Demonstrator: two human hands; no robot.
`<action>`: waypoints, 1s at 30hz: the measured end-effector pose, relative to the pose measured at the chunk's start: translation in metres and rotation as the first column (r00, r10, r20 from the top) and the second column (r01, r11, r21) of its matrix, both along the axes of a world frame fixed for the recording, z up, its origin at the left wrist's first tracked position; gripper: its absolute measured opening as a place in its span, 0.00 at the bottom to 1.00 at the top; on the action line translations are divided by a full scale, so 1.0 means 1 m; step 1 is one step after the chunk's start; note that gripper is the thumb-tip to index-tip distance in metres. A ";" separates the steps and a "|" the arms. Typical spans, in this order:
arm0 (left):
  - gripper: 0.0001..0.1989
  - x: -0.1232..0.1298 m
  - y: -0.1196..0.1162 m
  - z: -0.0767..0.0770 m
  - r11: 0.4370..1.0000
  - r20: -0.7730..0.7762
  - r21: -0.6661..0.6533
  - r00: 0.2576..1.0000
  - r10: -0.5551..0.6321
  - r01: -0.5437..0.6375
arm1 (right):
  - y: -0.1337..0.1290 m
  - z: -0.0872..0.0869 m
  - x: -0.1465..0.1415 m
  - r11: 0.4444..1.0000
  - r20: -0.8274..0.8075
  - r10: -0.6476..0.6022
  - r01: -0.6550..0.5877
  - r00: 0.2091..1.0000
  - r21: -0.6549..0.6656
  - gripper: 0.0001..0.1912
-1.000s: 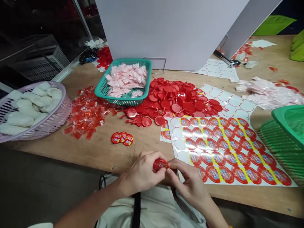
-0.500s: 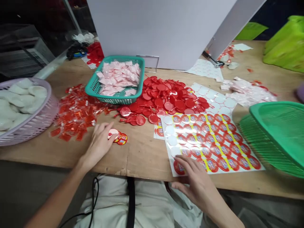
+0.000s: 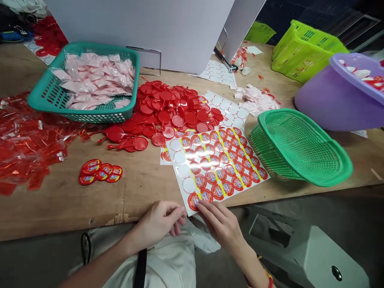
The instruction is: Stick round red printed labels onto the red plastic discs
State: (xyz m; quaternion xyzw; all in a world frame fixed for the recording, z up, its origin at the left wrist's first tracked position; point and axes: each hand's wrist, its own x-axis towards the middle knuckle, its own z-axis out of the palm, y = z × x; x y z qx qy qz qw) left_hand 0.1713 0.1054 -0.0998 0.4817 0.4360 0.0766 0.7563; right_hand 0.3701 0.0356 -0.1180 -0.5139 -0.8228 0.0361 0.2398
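A white sheet of round red-and-yellow stickers (image 3: 221,174) lies at an angle, its near left corner reaching the table edge. My right hand (image 3: 220,224) is closed on the sheet's near edge by that corner, fingertips on top and thumb hidden. My left hand (image 3: 160,220) is just left of the corner, fingers curled in, with nothing visible in them. Several loose round stickers (image 3: 105,172) lie overlapping on the table at left. Backing circles along the sheet's left column are bare, except the nearest, which bears a sticker. A pile of red discs with short handles (image 3: 162,110) lies behind the sheet.
A teal basket (image 3: 135,80) of pink packets stands back left, with red packets (image 3: 27,140) beside it. A green basket (image 3: 339,164) and a purple tub (image 3: 324,100) are at right. Behind stands a white panel (image 3: 144,28); a stool (image 3: 324,256) is below right.
My left hand has moved right from the loose stickers to the sheet's near corner. My right hand has closed on the sheet's edge. The view has turned right.
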 end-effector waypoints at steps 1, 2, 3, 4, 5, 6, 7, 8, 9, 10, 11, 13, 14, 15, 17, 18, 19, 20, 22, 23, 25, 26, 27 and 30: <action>0.20 -0.002 0.001 0.003 0.999 -0.017 -0.042 1.000 -0.011 0.010 | -0.001 -0.002 0.000 1.000 0.004 0.008 -0.008 1.000 0.029 0.20; 0.20 -0.004 0.002 0.005 0.997 -0.033 -0.077 0.999 -0.016 0.013 | -0.002 -0.003 0.001 0.999 -0.007 0.017 -0.017 1.000 0.046 0.20; 0.21 -0.004 0.001 0.008 0.995 -0.042 -0.104 0.999 -0.013 0.009 | -0.002 -0.003 0.001 0.998 -0.036 0.024 -0.022 0.999 0.056 0.19; 0.21 -0.003 0.000 0.009 0.992 -0.040 -0.123 0.999 -0.003 -0.002 | -0.001 -0.003 0.001 0.998 -0.083 0.023 -0.018 0.996 0.060 0.18; 0.22 0.000 -0.001 0.010 0.990 -0.027 -0.139 1.000 0.013 -0.017 | 0.001 -0.003 0.001 0.998 -0.143 0.015 -0.007 0.990 0.058 0.17; 0.22 0.005 -0.002 0.009 0.988 -0.005 -0.151 0.999 0.033 -0.033 | 0.002 -0.002 0.000 0.999 -0.207 0.002 0.008 0.978 0.046 0.16; 0.22 0.010 -0.003 0.008 0.986 0.017 -0.158 0.998 0.053 -0.050 | 0.004 0.000 -0.001 1.000 -0.264 -0.017 0.024 0.964 0.020 0.15; 0.21 0.015 -0.004 0.005 0.986 0.036 -0.157 0.997 0.072 -0.065 | 0.006 0.001 -0.002 0.999 -0.308 -0.032 0.029 0.951 -0.013 0.14; 0.20 0.020 -0.004 0.003 0.987 0.051 -0.142 0.995 0.083 -0.075 | 0.008 0.003 -0.004 0.998 -0.343 -0.042 0.026 0.939 -0.051 0.12; 0.19 0.025 -0.004 0.001 0.990 0.062 -0.114 0.994 0.087 -0.080 | 0.010 0.006 -0.005 0.995 -0.372 -0.057 0.023 0.927 -0.095 0.10; 0.17 0.028 -0.002 -0.001 0.994 0.068 -0.077 0.994 0.082 -0.077 | 0.011 0.009 -0.007 0.989 -0.399 -0.082 0.027 0.913 -0.142 0.08; 0.15 0.030 0.001 -0.001 0.999 0.058 0.021 0.997 0.045 -0.046 | 0.015 0.017 -0.009 0.971 -0.451 -0.148 0.042 0.880 -0.237 0.07; 0.14 0.030 0.004 0.000 0.996 0.041 0.084 0.999 0.011 -0.014 | 0.016 0.021 -0.010 0.957 -0.471 -0.176 0.037 0.864 -0.288 0.06; 0.13 0.029 0.007 0.002 0.986 0.016 0.166 0.999 -0.030 0.027 | 0.019 0.025 -0.011 0.938 -0.484 -0.198 0.020 0.852 -0.347 0.05; 0.11 0.027 0.012 0.008 0.917 -0.049 0.379 0.992 -0.112 0.122 | 0.024 0.031 -0.011 0.895 -0.490 -0.212 -0.034 0.846 -0.446 0.04; 0.11 0.026 0.014 0.011 0.859 -0.079 0.484 0.987 -0.144 0.164 | 0.027 0.034 -0.011 0.874 -0.482 -0.211 -0.057 0.850 -0.483 0.05; 0.11 0.025 0.016 0.013 0.799 -0.103 0.569 0.981 -0.166 0.195 | 0.030 0.035 -0.011 0.859 -0.471 -0.208 -0.071 0.857 -0.508 0.05; 0.12 0.025 0.018 0.014 0.749 -0.120 0.627 0.977 -0.179 0.214 | 0.033 0.036 -0.011 0.851 -0.460 -0.201 -0.078 0.865 -0.519 0.06; 0.12 0.025 0.020 0.014 0.698 -0.137 0.678 0.973 -0.188 0.230 | 0.038 0.036 -0.010 0.854 -0.445 -0.182 -0.084 0.877 -0.514 0.07; 0.13 0.025 0.021 0.014 0.689 -0.141 0.687 0.972 -0.186 0.231 | 0.040 0.035 -0.010 0.858 -0.444 -0.177 -0.084 0.878 -0.506 0.07; 0.12 0.025 0.023 0.013 0.686 -0.138 0.694 0.976 -0.171 0.218 | 0.042 0.035 -0.011 0.864 -0.450 -0.184 -0.074 0.874 -0.497 0.07; 0.12 0.025 0.023 0.013 0.687 -0.134 0.697 0.978 -0.160 0.207 | 0.043 0.035 -0.012 0.863 -0.452 -0.196 -0.066 0.871 -0.501 0.07; 0.12 0.024 0.024 0.013 0.689 -0.129 0.697 0.980 -0.148 0.196 | 0.043 0.035 -0.012 0.861 -0.452 -0.208 -0.056 0.867 -0.505 0.07; 0.12 0.023 0.026 0.015 0.692 -0.120 0.701 0.984 -0.128 0.176 | 0.044 0.038 -0.013 0.863 -0.457 -0.222 -0.045 0.861 -0.504 0.06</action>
